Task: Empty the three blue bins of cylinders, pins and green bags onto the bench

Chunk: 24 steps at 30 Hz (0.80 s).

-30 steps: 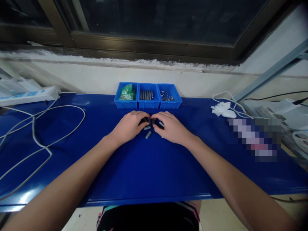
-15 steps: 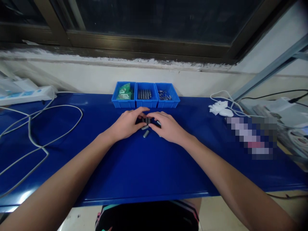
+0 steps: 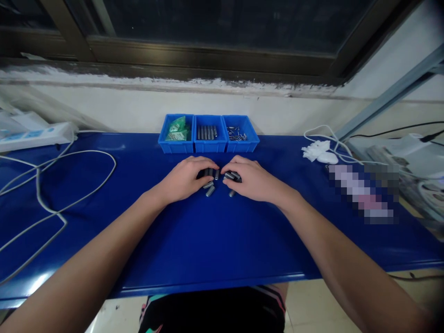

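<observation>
Left hand [image 3: 189,178] half-curled around dark metal cylinders [image 3: 210,172]! Right hand [image 3: 248,179], loosely cupped, covers others.

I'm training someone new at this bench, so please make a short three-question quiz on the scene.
1. In the row of blue bins, the green packet lies in: A) the middle one; B) the right one; C) the left one.
2. True or false: the left hand and right hand are both outside the bins.
3. Fill in: besides the metal cylinders by the hands, similar ones sit in the ____ bin.
Key: 1 C; 2 true; 3 middle.
</observation>
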### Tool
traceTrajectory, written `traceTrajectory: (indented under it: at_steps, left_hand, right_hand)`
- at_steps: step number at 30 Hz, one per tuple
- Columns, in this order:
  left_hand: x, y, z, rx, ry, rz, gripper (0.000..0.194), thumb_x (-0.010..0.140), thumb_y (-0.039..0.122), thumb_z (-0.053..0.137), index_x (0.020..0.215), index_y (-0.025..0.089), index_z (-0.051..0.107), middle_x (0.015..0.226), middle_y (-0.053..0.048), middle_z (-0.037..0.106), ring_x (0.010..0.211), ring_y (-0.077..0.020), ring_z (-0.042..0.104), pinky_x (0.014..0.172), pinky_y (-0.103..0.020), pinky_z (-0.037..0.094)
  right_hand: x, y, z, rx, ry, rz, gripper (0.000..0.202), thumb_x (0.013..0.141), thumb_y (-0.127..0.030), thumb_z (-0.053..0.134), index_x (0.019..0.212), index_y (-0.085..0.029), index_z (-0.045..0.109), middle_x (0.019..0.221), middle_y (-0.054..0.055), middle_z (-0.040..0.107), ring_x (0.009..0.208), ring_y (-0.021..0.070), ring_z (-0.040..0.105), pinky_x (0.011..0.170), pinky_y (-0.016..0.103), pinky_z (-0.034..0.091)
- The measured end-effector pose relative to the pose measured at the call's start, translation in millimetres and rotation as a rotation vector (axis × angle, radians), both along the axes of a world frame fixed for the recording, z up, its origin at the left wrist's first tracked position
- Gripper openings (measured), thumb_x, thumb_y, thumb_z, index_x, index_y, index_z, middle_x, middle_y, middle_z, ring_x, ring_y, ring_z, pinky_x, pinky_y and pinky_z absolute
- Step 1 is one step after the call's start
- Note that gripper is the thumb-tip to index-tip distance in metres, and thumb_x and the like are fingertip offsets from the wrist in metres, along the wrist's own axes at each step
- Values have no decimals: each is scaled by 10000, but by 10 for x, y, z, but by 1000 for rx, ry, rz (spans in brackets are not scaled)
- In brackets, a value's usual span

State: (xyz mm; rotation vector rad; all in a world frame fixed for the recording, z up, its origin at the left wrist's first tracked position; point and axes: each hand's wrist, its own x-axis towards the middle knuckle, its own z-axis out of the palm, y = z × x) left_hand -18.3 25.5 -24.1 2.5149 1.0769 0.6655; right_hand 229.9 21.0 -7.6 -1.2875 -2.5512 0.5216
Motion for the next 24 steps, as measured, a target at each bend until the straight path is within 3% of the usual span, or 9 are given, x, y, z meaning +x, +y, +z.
traceTrajectory:
  at_steps: [9, 15, 20, 24]
  left_hand:
    - [49, -14, -7, 38, 34, 8, 222, 1025, 304, 627, 1195, 248, 759, 1308, -58, 737, 1176, -268, 687, 1043, -457, 510]
    - [80, -36, 21, 25, 29, -2, 209, 1025, 271, 624, 1177, 235, 764, 1254, -43, 762, 1127, -253, 693, 1027, -433, 506]
    - [75, -34, -2, 13, 21, 8, 209, 1024, 272, 630, 1183, 245, 763, 1257, -37, 758, 1119, -261, 689, 998, -446, 516]
    - [74, -42, -9, 24, 29, 0, 215, 1026, 274, 622, 1188, 244, 760, 1262, -39, 756, 1114, -263, 689, 998, -447, 518]
  right_hand:
    - [-43, 47, -61, 75, 61, -106, 220, 990, -394, 598, 1085, -241, 725, 1027, 65, 693, 911, 237, 678, 838, 430, 517]
    - [29, 30, -5, -35, 78, -11, 343, 935, -340, 625, 1261, -263, 700, 1166, 80, 668, 1041, 260, 674, 892, 430, 549]
    - [115, 52, 49, -122, 54, 0, 400, 926, -292, 610, 1319, -290, 685, 1200, 83, 643, 1010, 253, 674, 849, 425, 572]
    - [116, 66, 43, -103, 44, 6, 386, 956, -355, 607, 1328, -291, 686, 1172, 86, 641, 1004, 247, 666, 821, 408, 567]
